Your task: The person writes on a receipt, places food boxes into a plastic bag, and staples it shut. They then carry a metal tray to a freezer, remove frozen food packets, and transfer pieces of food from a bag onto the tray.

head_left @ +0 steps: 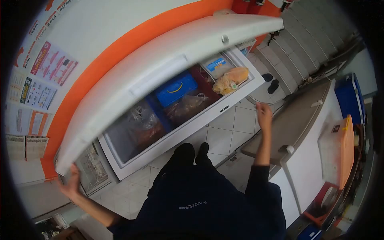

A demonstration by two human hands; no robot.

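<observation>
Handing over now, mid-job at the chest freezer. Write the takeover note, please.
Left hand: grips the corner of the white chest freezer lid, holding it up.
Right hand: open, empty, in the air near the white freezer body.
Inside: flat blue box, yellowish bagged bundle, clear frosted bags.
Done: lid is up.
Left: nothing is out of the freezer yet.

A white freezer lid (160, 60) over a blue box (176, 89) (yellow curve printed), against an orange-striped wall (120, 48).
</observation>
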